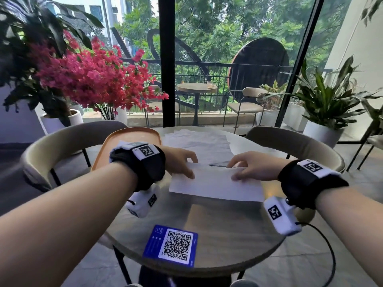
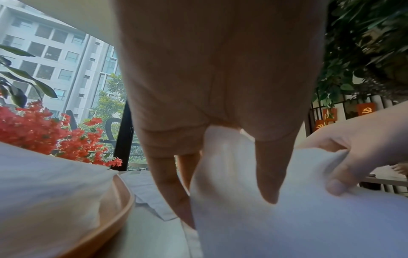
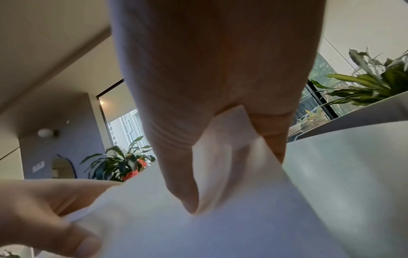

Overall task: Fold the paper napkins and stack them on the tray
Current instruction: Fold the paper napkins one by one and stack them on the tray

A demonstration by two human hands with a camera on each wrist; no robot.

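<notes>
Pinching the far edge of one white napkin (image 1: pixel 215 183), both hands work side by side. The left hand (image 1: pixel 180 162) holds the left part of that edge and the right hand (image 1: pixel 248 165) holds the right part, thumb and fingers closed on the paper. The napkin's long side runs left to right on the table (image 1: pixel 217 228), just right of the orange tray (image 1: pixel 132 134). More flat napkins (image 1: pixel 199 141) lie behind it. Next, I think, that edge must meet the near edge evenly.
</notes>
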